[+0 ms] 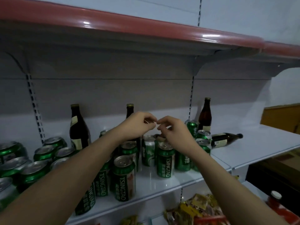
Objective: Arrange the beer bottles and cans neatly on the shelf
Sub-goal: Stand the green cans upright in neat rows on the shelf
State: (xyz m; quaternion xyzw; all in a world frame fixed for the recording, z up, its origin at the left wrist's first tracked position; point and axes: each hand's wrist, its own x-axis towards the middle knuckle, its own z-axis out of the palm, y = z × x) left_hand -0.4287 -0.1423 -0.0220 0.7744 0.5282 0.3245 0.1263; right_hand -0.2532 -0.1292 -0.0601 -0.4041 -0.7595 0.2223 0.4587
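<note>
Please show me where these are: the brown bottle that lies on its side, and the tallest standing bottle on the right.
Lying brown bottle (224, 140), head view, on its body beside the label.
Standing brown bottle on the right (205, 116), head view, on its shoulder.

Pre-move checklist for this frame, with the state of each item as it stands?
1. Left hand free of bottles and cans: ok, though fingertips pinch something tiny.
2. Right hand free: ok, same pinch.
3. All bottles upright: not ok, brown bottle lies on its side.
4. Cans in tidy rows: not ok, green cans stand scattered.
5. Shelf has bare room on the right: ok.
</note>
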